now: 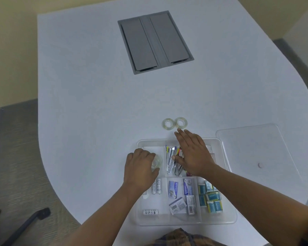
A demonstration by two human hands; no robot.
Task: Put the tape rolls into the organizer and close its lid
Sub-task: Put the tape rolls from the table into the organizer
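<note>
A clear plastic organizer with several compartments lies on the white table near me, its lid off. My left hand is curled around a clear tape roll inside the organizer's back left compartment. My right hand hovers flat, fingers spread and empty, over the back middle compartment, its fingertips pointing at two clear tape rolls on the table just beyond the organizer: one roll on the left, the other roll touching it on the right. The clear lid lies flat on the table to the right of the organizer.
The organizer holds batteries, nail clippers and pens, small boxes and blue packets. A grey recessed panel sits in the table's far middle. A chair base shows at lower left, off the table edge.
</note>
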